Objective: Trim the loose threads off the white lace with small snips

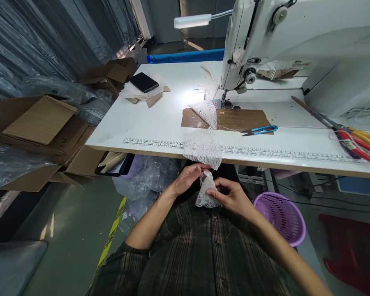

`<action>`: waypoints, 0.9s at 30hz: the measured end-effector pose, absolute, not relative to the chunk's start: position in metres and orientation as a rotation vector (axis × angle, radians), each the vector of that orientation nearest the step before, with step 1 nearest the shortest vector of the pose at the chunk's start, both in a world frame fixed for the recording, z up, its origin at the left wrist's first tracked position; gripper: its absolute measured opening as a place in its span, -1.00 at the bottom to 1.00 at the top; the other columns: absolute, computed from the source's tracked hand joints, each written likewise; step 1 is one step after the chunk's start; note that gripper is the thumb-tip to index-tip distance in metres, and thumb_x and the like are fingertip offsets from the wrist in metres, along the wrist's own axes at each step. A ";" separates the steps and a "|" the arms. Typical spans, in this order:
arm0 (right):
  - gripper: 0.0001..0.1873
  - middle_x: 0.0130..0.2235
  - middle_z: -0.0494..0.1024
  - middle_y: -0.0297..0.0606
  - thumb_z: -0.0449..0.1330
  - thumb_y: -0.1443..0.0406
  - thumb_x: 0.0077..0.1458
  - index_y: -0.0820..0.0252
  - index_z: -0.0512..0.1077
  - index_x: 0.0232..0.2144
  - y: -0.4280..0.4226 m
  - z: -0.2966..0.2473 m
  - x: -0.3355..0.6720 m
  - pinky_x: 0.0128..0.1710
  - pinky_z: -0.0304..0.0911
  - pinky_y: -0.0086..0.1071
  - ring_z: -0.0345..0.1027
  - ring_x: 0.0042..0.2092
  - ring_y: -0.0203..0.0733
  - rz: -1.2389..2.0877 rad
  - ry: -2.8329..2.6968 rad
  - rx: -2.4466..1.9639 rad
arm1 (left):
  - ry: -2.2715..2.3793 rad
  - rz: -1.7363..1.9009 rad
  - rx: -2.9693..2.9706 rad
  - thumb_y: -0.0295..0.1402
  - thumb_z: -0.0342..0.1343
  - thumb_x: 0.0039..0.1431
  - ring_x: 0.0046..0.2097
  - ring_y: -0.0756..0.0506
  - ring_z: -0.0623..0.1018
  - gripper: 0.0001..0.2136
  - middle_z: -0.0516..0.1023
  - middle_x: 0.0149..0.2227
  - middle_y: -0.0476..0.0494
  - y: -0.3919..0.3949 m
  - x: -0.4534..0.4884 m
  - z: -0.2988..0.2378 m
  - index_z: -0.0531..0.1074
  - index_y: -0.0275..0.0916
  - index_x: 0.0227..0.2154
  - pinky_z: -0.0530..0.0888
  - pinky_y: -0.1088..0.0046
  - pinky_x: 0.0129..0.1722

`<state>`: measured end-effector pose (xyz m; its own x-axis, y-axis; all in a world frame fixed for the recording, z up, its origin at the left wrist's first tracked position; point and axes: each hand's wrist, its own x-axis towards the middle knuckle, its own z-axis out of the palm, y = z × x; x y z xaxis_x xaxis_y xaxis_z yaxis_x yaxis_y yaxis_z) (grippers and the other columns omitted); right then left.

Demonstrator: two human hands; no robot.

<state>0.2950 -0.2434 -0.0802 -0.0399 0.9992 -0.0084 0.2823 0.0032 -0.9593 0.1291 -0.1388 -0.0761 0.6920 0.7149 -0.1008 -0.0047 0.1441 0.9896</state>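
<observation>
A white lace piece [205, 198] is between my two hands, just below the table's front edge and close to my shirt. My left hand [187, 179] pinches its upper left edge, fingertips near the lace hanging above. The right hand [234, 196] grips the piece from the other side, thumb lying on its front. More white lace [202, 148] runs in a strip from beside the sewing machine's needle area, across the table, and over the front edge. Whether this strip joins the held piece cannot be made out clearly.
The sewing machine [243, 53] stands at the back right. Blue thread snips [259, 130] rest on a brown board [243, 119]. Scissors with red handles [357, 144] lie at right, a black phone [144, 82] at left. A purple basket [280, 218] and cardboard boxes [40, 119] stand below.
</observation>
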 end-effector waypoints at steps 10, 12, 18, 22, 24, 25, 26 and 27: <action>-0.63 -0.47 0.45 -0.38 0.28 0.02 0.05 0.15 0.35 -0.28 -0.249 -0.090 0.293 -0.50 0.22 -0.43 0.31 -0.46 -0.28 1.090 -1.354 -1.501 | 0.747 0.517 1.657 -0.24 0.17 0.15 -0.19 -0.09 0.58 -0.74 0.64 -0.17 -0.18 -0.145 0.135 -0.074 0.56 -0.27 -0.17 0.49 0.43 -0.18; -0.63 -0.39 0.51 -0.31 0.23 0.02 0.11 0.17 0.38 -0.20 -0.252 -0.082 0.301 -0.45 0.30 -0.41 0.38 -0.40 -0.24 1.087 -1.393 -1.493 | 0.736 0.532 1.684 -0.29 0.14 0.17 -0.19 -0.09 0.59 -0.77 0.64 -0.19 -0.17 -0.144 0.131 -0.074 0.57 -0.27 -0.17 0.49 0.45 -0.19; -0.77 -0.29 0.57 -0.18 0.13 0.14 0.23 0.11 0.48 -0.19 -0.232 -0.009 0.365 -0.28 0.33 -0.26 0.42 -0.28 -0.13 0.311 -1.702 -1.558 | 0.736 0.498 1.737 -0.27 0.18 0.15 -0.23 -0.07 0.59 -0.78 0.65 -0.25 -0.14 -0.142 0.121 -0.058 0.59 -0.26 -0.22 0.47 0.48 -0.21; -0.60 -0.02 0.47 0.05 0.15 0.15 0.20 0.24 0.42 0.02 -0.193 0.005 0.416 -0.08 0.21 -0.06 0.30 0.01 0.11 -0.124 -1.950 -1.727 | 0.762 0.501 1.708 -0.23 0.19 0.13 -0.26 -0.08 0.58 -0.77 0.65 -0.29 -0.15 -0.145 0.121 -0.050 0.61 -0.28 -0.29 0.46 0.48 -0.26; -0.68 -0.15 0.49 0.04 0.11 0.20 0.23 0.26 0.47 -0.06 -0.183 0.000 0.426 -0.13 0.19 -0.05 0.32 -0.06 0.10 -0.187 -2.009 -1.828 | 0.762 0.521 1.667 -0.22 0.19 0.13 -0.26 -0.09 0.58 -0.76 0.65 -0.31 -0.16 -0.147 0.122 -0.049 0.61 -0.29 -0.30 0.47 0.47 -0.26; -0.71 -0.23 0.49 0.01 0.08 0.22 0.24 0.26 0.48 -0.12 -0.181 -0.003 0.426 -0.17 0.18 -0.06 0.33 -0.12 0.09 -0.234 -2.016 -1.885 | 0.762 0.528 1.644 -0.21 0.19 0.13 -0.26 -0.09 0.58 -0.76 0.65 -0.32 -0.16 -0.149 0.122 -0.049 0.61 -0.29 -0.30 0.47 0.47 -0.27; -0.73 -0.30 0.47 -0.02 0.06 0.24 0.25 0.26 0.49 -0.17 -0.182 -0.005 0.423 -0.20 0.18 -0.06 0.33 -0.18 0.07 -0.289 -2.007 -1.932 | 0.763 0.531 1.621 -0.21 0.19 0.13 -0.26 -0.09 0.58 -0.75 0.65 -0.32 -0.16 -0.150 0.121 -0.049 0.61 -0.29 -0.30 0.47 0.48 -0.29; -0.74 -0.34 0.44 -0.04 0.03 0.25 0.26 0.26 0.48 -0.21 -0.184 -0.006 0.418 -0.23 0.17 -0.07 0.32 -0.22 0.05 -0.340 -1.982 -1.962 | 0.764 0.535 1.600 -0.20 0.19 0.13 -0.27 -0.09 0.58 -0.75 0.65 -0.33 -0.16 -0.151 0.121 -0.049 0.61 -0.29 -0.30 0.47 0.48 -0.30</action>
<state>0.4180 -0.1844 -0.0062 0.0033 0.9190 0.3942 0.9978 0.0229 -0.0618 0.1209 -0.1514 -0.0489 0.6762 0.7326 -0.0772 0.1775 -0.0604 0.9823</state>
